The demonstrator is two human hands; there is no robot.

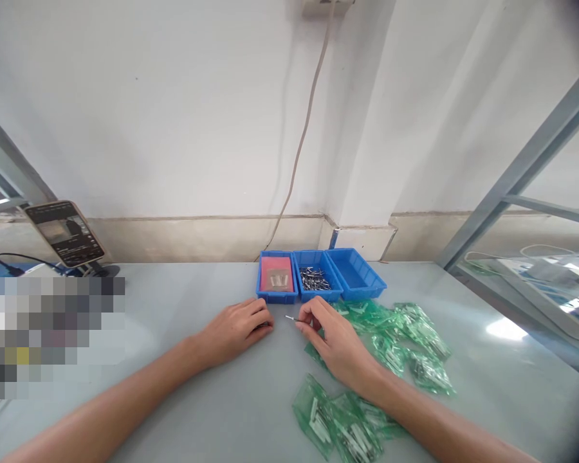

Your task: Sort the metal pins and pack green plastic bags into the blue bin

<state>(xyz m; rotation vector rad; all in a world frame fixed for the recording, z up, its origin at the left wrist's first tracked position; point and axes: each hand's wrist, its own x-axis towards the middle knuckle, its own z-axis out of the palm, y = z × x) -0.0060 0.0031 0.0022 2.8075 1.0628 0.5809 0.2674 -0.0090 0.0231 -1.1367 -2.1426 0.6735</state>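
Note:
My right hand (332,337) pinches a small metal pin (290,317) between thumb and fingers, just above the grey table, in front of the blue bins. My left hand (238,328) rests on the table to the left of the pin, fingers curled with the tips down; whether it holds anything is hidden. Three blue bins stand in a row behind the hands: the left bin (276,278) holds a pink sheet with small pieces, the middle bin (317,278) holds several metal pins, the right bin (357,273) shows nothing inside.
Several green plastic bags (405,337) of parts lie to the right of my right hand, and more green bags (338,421) lie under my right forearm. A phone (65,233) on a stand sits at the far left. A cable (303,135) hangs down the wall.

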